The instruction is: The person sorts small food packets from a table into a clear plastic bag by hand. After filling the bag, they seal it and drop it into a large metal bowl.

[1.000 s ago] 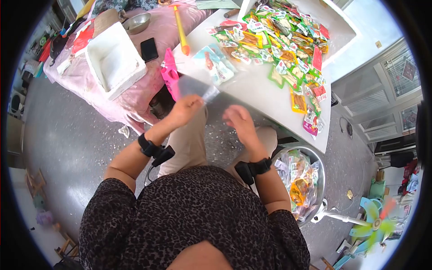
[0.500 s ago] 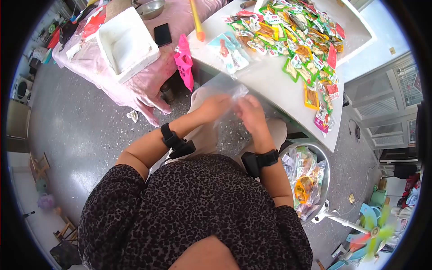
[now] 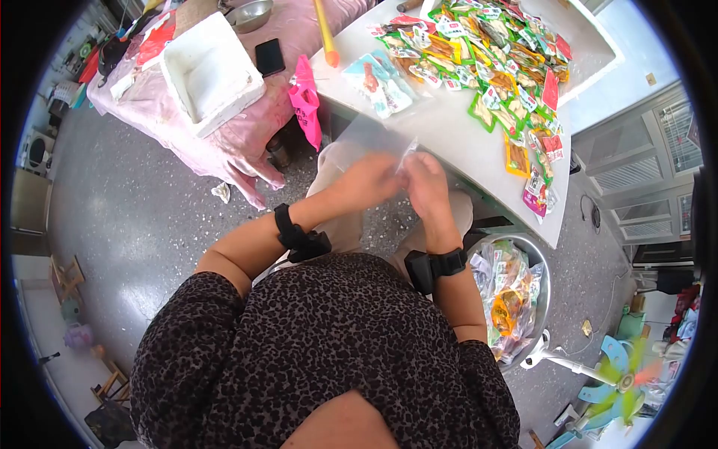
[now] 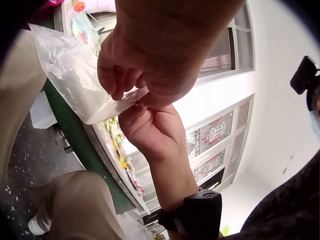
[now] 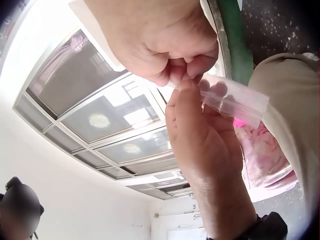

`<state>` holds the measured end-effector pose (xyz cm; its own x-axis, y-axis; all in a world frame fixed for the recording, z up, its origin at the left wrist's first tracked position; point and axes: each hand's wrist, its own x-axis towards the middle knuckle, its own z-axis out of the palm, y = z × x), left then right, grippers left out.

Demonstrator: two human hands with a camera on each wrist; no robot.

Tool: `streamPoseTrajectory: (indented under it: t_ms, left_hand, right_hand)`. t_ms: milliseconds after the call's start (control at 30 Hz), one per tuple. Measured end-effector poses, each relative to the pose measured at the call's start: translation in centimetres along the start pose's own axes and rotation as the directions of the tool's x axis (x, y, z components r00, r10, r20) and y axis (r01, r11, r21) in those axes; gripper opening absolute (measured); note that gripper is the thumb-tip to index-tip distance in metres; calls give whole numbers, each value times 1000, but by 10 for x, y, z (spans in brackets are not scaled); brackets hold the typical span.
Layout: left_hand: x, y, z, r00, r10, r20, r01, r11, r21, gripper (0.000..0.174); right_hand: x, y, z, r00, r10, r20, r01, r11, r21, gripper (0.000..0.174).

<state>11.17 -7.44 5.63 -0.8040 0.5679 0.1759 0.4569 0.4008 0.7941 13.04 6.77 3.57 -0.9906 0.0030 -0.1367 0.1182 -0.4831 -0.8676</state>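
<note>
A clear plastic bag [image 4: 75, 70] hangs flat from both hands over the person's lap, in front of the table edge. Its near edge is pinched between the fingers of my left hand [image 3: 372, 182]. My right hand [image 3: 428, 183] pinches the same edge close beside, thumb and fingertips meeting the left fingertips. In the right wrist view the bag [image 5: 237, 100] shows as a see-through strip across the left fingers. Nothing shows inside it. On the table ahead lies a pale blue printed bag [image 3: 381, 84].
Many colourful sealed food packets [image 3: 486, 60] cover the white table [image 3: 449, 120], spilling from a white foam box [image 3: 594, 63]. At the right, a metal basin [image 3: 544, 299] holds filled bags. A foam box [image 3: 213, 75], phone [image 3: 270, 57] and pink bag [image 3: 305, 105] are left.
One second ago the left hand held the bag apart from the right hand. The hands have since come together at the bag's edge, and the right hand has taken hold of it.
</note>
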Motion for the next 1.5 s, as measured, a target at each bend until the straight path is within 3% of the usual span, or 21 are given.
streamPoseTrajectory:
  t_ms: [133, 333, 533, 633, 733, 833, 933, 1033, 1133, 1233, 1267, 1333, 1433, 1500]
  left_hand:
    - [-2, -13, 11, 999, -37, -30, 28, 964, -264, 21]
    - [0, -14, 11, 999, -41, 4, 40, 954, -298, 18]
    - [-1, -14, 15, 998, -55, -43, 42, 961, -274, 15]
    - [-1, 0, 5, 999, -13, -48, 11, 999, -43, 15]
    - [1, -8, 11, 995, 54, -85, -59, 997, -58, 15]
    - [2, -12, 10, 990, 113, -82, -119, 991, -64, 16]
    - [1, -11, 10, 988, 51, -144, -59, 997, -52, 15]
    - [-1, -7, 9, 991, 22, -130, -30, 998, -57, 13]
    - [-1, -5, -1, 967, -10, -254, -19, 993, -112, 12]
    - [12, -10, -32, 816, 347, -462, -219, 926, 309, 11]
    - [14, -5, -48, 849, 347, -398, -155, 884, 441, 13]
    - [22, 15, -71, 775, 539, -329, -170, 680, 714, 17]
    - [43, 27, -83, 663, 716, -218, -294, 518, 803, 20]
    - [57, 26, -77, 674, 721, -160, -327, 486, 810, 21]
  right_hand:
    - [-1, -1, -2, 1000, 12, 9, -12, 1000, -5, 10]
    - [-1, 2, -5, 999, 43, -18, -42, 999, 11, 9]
    - [-5, -2, -3, 999, 51, -6, -51, 998, 26, 10]
    - [-4, -2, -4, 998, 49, 29, -48, 998, -33, 10]
    - [-7, -8, -3, 999, 36, 14, -33, 979, -202, 11]
    - [-7, -10, -2, 1000, 31, -4, -31, 974, -224, 11]
    - [-6, -10, -3, 1000, 30, -8, -31, 969, -244, 10]
    - [-3, -11, -4, 999, 45, 8, -43, 981, -187, 9]
    - [5, -13, -5, 999, 33, 16, -31, 994, -107, 8]
    - [15, -21, -1, 999, -29, -33, 24, 992, -122, 8]
    - [19, -24, 3, 995, -85, -57, 71, 976, -205, 9]
    - [29, -30, 14, 975, -202, -93, 155, 917, -367, 11]
    - [53, -31, 17, 884, -465, -45, 384, 777, -499, 13]
    - [68, -35, 14, 870, -480, -112, 374, 791, -485, 14]
